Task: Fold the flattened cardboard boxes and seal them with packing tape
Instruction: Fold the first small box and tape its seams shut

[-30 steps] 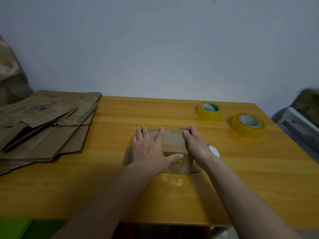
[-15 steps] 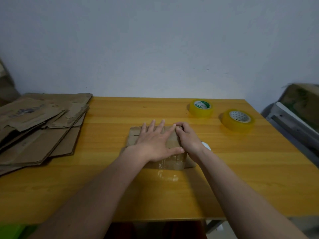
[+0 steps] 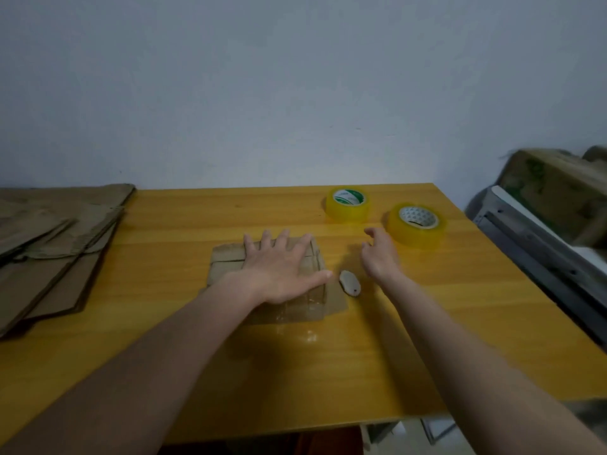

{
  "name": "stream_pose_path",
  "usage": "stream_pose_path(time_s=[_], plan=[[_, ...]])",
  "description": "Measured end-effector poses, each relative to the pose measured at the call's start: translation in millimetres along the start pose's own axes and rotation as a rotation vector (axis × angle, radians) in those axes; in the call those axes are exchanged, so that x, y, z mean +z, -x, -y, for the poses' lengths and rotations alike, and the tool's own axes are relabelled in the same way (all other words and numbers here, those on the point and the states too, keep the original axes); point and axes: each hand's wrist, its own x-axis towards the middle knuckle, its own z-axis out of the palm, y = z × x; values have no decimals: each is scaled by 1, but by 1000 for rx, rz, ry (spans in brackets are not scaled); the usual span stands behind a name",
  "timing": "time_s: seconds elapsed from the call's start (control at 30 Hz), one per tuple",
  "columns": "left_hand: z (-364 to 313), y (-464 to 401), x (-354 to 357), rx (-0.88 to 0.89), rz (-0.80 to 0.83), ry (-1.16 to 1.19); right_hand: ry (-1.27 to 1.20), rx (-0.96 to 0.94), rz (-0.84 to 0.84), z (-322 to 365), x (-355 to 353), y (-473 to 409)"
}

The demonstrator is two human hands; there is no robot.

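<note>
A small folded cardboard box [image 3: 226, 264] with clear tape over its near side sits mid-table. My left hand [image 3: 279, 267] lies flat on its top, fingers spread and straight. My right hand [image 3: 379, 254] hovers off the box to the right, fingers loosely curved and holding nothing, just left of a yellow tape roll [image 3: 416, 224]. A second yellow tape roll [image 3: 347, 205] with a green label stands behind it. A small grey-white cutter [image 3: 349, 282] lies on the table between the box and my right wrist.
A pile of flattened cardboard boxes [image 3: 56, 238] covers the table's left end. The wooden table [image 3: 427, 323] ends at a right edge, beyond which stand a grey metal frame [image 3: 538, 254] and a carton [image 3: 555, 188]. A wall is behind.
My right hand has left the box top and moved right toward the nearer tape roll, uncovering the cutter. My left hand stays flat on the box.
</note>
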Motion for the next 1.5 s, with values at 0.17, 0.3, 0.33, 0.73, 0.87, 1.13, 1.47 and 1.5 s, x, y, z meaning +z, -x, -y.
stream_pose_path(time_s=[0.17,0.3,0.33,0.73,0.87,1.13,1.47,1.5], plan=[[1,-6,3,26,-42,17,439,38,-4,-35,-25,-35],[-1,-9,3,34,-38,26,451,-74,82,-25,-13,-59],[-1,-9,2,37,-41,22,431,-102,115,-19,-6,-66],[1,-9,4,74,-67,-5,780,-222,136,12,30,-123],[2,-9,5,93,-67,15,776,-222,127,10,36,-118],[8,-12,4,125,-76,57,-969,26,393,33,-14,-41],[21,5,-1,42,-353,142,-1500,122,627,83,-36,26],[25,6,0,49,-365,220,-1495,106,659,84,-34,31]])
